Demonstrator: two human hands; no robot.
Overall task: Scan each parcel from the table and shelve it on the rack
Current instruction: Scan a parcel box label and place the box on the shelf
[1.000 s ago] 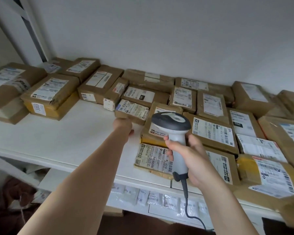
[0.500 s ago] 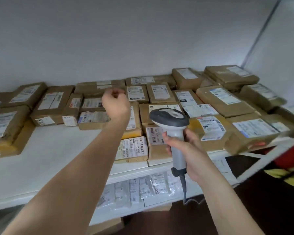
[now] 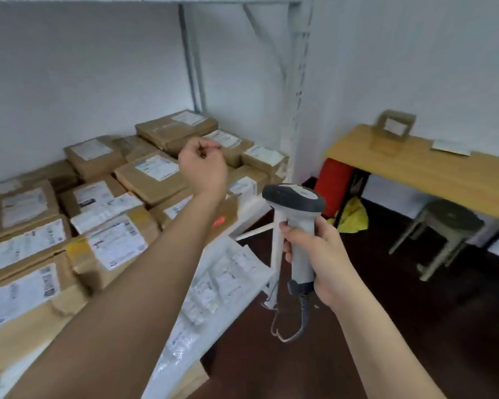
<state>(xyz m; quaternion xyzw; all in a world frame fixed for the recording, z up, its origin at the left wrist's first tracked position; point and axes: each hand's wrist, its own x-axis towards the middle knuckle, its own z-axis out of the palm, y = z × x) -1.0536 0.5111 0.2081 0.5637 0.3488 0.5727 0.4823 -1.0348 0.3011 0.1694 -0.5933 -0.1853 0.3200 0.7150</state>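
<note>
At the centre of the frame, a person's left hand (image 3: 203, 165) is hanging in the air above the rack (image 3: 254, 207), its fingers curling loosely inward with the fingertips near the thumb and nothing showing between them; the motion blur is making it hard to tell whether they are pinching anything small. Lower right of centre, the right hand (image 3: 319, 254) is gripping the pale handle of a barcode scanner (image 3: 296, 223), fingers wrapping fully around it, the dark grey head standing upright above the fist and the cable (image 3: 297, 323) looping down below it. Filling the left half of the frame, brown cardboard parcels (image 3: 104, 223) with white shipping labels are lying packed side by side on the rack's white shelf, some stacked on others, and a small red glow (image 3: 221, 220) is showing on one near the shelf's front edge. In the upper right, a wooden table (image 3: 432, 174) is standing against the wall with one small parcel (image 3: 395, 126) upright on its far edge and a flat white packet (image 3: 450, 146) lying beside it. A grey stool (image 3: 444, 223) is sitting under the table, right of a red object (image 3: 336, 182).
</note>
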